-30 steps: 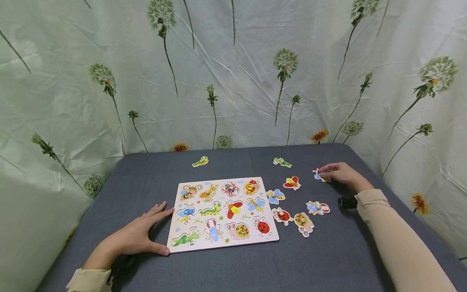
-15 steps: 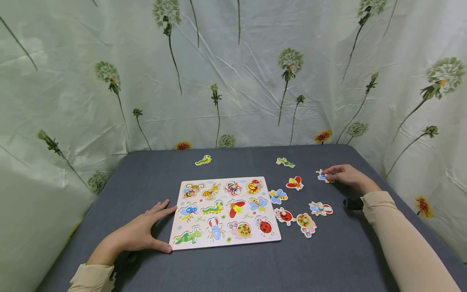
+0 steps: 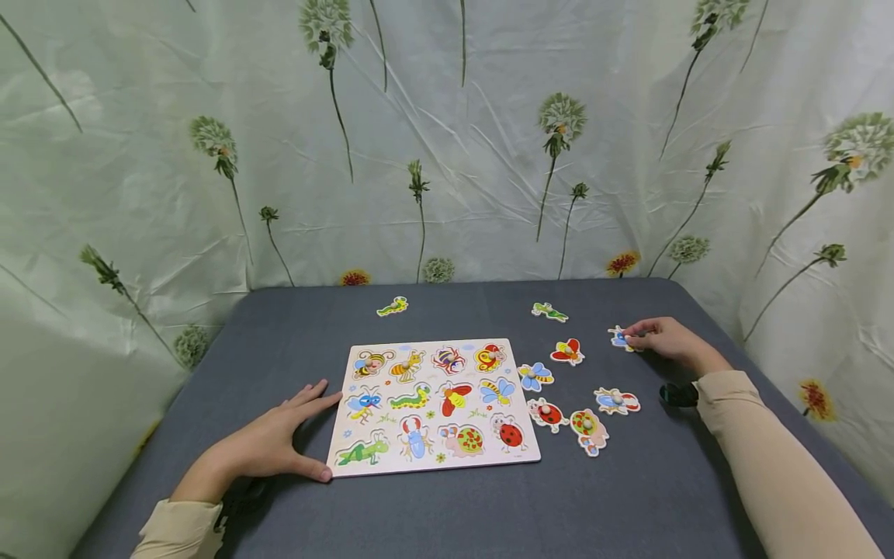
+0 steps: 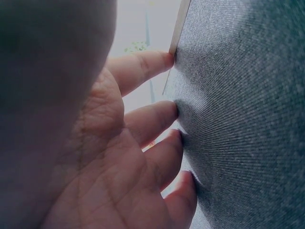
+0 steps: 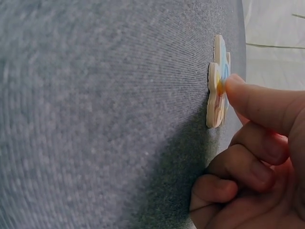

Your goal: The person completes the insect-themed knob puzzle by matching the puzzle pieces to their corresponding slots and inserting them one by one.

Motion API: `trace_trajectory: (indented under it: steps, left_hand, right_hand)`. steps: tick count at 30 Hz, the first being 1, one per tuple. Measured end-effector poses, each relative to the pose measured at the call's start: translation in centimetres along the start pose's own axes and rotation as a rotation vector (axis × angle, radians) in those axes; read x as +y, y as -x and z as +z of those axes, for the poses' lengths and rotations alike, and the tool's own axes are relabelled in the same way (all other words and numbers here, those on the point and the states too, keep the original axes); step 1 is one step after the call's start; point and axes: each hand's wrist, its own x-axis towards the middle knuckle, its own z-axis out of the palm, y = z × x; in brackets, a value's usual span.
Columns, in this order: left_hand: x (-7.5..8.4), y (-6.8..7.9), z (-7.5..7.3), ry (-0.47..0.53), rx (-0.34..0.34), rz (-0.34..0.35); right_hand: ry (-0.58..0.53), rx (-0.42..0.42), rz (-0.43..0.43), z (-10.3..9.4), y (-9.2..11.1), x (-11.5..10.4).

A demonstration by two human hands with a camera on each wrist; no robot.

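Note:
A wooden peg puzzle board [image 3: 434, 469] printed with insects lies flat on the table. Its left edge meets the thumb and index finger of my left hand [image 3: 272, 439], whose fingers are spread; in the left wrist view the other fingertips [image 4: 170, 109] rest on the cloth. At the far right, my right hand [image 3: 667, 340] pinches a blue insect puzzle piece [image 3: 618, 338] between thumb and finger. The right wrist view shows this piece [image 5: 214, 102] edge-on, close to the table surface; the thumb hides its knob. Knobbed pieces sit in the board's top row.
Right of the board lie loose pieces: a dragonfly [image 3: 535, 376], a ladybug [image 3: 548, 414], a snail [image 3: 589, 431], a stag beetle [image 3: 617, 401] and a red-winged bug [image 3: 567, 352]. Behind it are a caterpillar [image 3: 393, 306] and a grasshopper [image 3: 549, 312]. A flowered curtain [image 3: 475, 194] hangs behind the table.
The whole head view has shifted slightly, so everything appears a little further right. Both hands keep their places, the left at the board and the right on the blue insect piece.

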Motion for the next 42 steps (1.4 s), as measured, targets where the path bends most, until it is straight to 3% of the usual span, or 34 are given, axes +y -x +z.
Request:
trace_trajectory:
  steps: [19, 33, 42]
  left_hand:
    - [0.1, 0.0, -0.2, -0.009, -0.002, 0.010]
    - [-0.2, 0.0, 0.0, 0.008, -0.005, -0.003]
    - [0.0, 0.4, -0.1, 0.004, 0.018, 0.056]
  right_hand:
    - [0.056, -0.003, -0.043, 0.1, 0.0, -1.0]
    - [0.049, -0.008, -0.076, 1.3, -0.3, -4.2]
    - [0.054, -0.012, -0.117, 2.0, -0.6, -5.5]
